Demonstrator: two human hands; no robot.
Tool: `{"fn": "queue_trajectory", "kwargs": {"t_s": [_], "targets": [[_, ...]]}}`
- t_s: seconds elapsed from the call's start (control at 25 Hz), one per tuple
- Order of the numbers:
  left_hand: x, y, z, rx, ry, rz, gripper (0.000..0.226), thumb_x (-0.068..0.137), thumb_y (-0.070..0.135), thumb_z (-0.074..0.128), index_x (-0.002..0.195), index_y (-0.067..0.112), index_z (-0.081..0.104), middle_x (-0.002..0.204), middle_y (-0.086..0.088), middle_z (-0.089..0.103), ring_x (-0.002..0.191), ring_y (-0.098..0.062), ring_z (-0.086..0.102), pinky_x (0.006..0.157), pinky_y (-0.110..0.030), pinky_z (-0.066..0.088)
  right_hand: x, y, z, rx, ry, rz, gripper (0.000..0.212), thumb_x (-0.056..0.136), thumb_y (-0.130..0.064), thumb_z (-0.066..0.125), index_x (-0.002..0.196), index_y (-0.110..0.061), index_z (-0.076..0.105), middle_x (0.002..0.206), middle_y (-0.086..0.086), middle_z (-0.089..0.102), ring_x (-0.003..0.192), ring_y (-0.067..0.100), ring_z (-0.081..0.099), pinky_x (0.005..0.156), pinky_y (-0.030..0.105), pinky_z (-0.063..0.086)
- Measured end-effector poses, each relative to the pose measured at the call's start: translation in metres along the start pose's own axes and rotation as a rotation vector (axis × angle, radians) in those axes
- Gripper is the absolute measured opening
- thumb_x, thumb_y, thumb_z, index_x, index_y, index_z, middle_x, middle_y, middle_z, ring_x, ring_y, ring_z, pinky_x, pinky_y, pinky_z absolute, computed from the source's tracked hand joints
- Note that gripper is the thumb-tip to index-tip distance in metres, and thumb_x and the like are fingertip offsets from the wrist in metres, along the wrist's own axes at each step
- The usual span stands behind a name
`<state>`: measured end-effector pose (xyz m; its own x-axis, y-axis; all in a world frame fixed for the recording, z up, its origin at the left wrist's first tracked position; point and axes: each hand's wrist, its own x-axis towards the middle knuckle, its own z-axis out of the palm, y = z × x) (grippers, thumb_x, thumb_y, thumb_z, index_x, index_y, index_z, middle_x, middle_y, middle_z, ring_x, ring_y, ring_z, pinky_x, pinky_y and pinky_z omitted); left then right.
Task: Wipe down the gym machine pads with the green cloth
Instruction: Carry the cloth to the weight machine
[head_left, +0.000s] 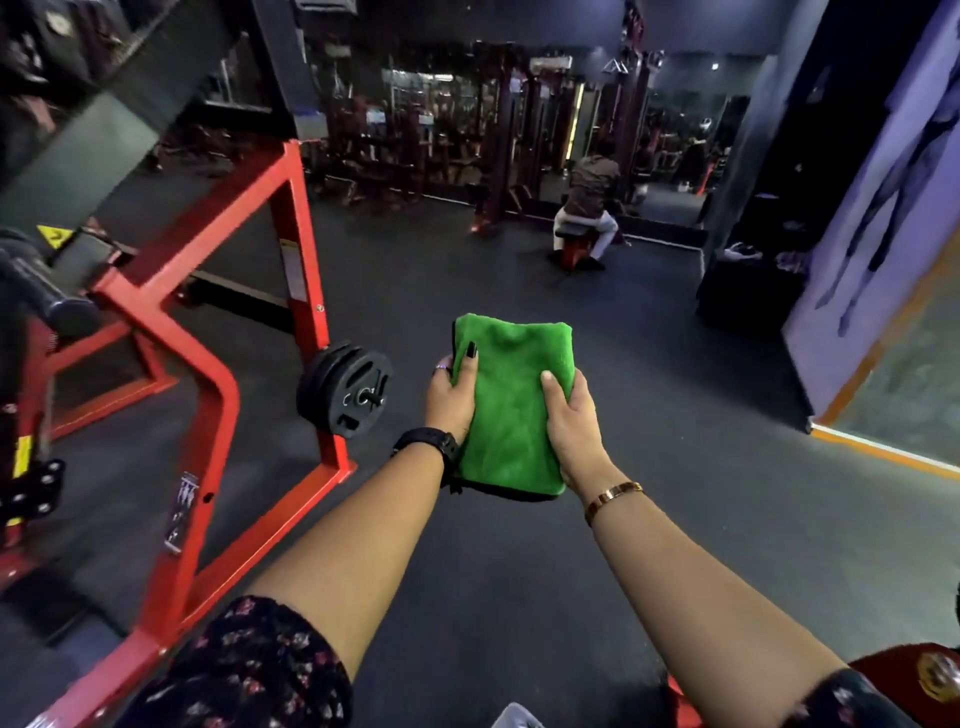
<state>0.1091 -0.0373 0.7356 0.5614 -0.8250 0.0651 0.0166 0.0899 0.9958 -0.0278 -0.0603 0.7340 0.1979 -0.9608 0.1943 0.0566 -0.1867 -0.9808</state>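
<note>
A folded green cloth (511, 400) is held out in front of me over the dark gym floor. My left hand (449, 397) grips its left edge, thumb on top. My right hand (574, 421) grips the right edge the same way. A red-framed gym machine (218, 364) stands to my left, well apart from the cloth. Its black roller pad (49, 296) sticks out at the far left, and a dark grey slanted pad (78, 156) rises above it.
Black weight plates (345, 392) hang on the machine's peg just left of my left hand. A person sits on a bench (587, 218) farther back, among red racks and mirrors. A wall with a poster (872, 234) stands at the right.
</note>
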Motion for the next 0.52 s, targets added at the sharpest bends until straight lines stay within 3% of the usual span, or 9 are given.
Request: {"fn": "queue_trajectory", "kwargs": {"t_s": [0.16,0.28,0.36,0.52], "targets": [[-0.038,0.005,-0.045,0.044,0.247,0.097,0.04,0.092,0.045,0.049,0.119,0.015,0.054,0.103,0.004,0.061,0.094,-0.013,0.058,0.078,-0.024,0.044,-0.029,-0.001,0.033,-0.035,-0.064,-0.04,0.009,0.096,-0.037,0.047,0.099,-0.03,0.052,0.099,-0.008,0.063,0.093,0.01,0.061,0.083,0.034,0.051],[-0.062,0.005,-0.088,0.115,0.461,0.178,0.04,0.088,0.048,0.05,0.116,0.02,0.057,0.109,-0.001,0.066,0.103,-0.021,0.06,0.091,-0.036,0.047,-0.057,-0.007,0.068,-0.056,-0.128,-0.095,0.017,0.098,-0.034,0.043,0.103,-0.02,0.052,0.089,-0.013,0.059,0.082,-0.001,0.056,0.068,0.012,0.043],[-0.074,0.009,-0.118,0.172,0.554,0.195,0.041,0.089,0.048,0.046,0.116,0.02,0.057,0.109,-0.005,0.067,0.101,-0.024,0.061,0.087,-0.034,0.048,-0.073,-0.014,0.093,-0.069,-0.178,-0.119,0.02,0.099,-0.032,0.042,0.105,-0.015,0.052,0.086,-0.014,0.057,0.078,-0.004,0.053,0.059,0.004,0.037],[-0.104,0.022,-0.186,0.237,0.73,0.195,0.035,0.097,0.035,0.042,0.124,0.016,0.054,0.115,-0.01,0.065,0.104,-0.028,0.058,0.079,-0.028,0.041,-0.108,-0.028,0.153,-0.069,-0.297,-0.148,0.02,0.099,-0.031,0.042,0.108,-0.016,0.052,0.088,-0.016,0.055,0.082,0.005,0.054,0.075,0.023,0.038]]}}
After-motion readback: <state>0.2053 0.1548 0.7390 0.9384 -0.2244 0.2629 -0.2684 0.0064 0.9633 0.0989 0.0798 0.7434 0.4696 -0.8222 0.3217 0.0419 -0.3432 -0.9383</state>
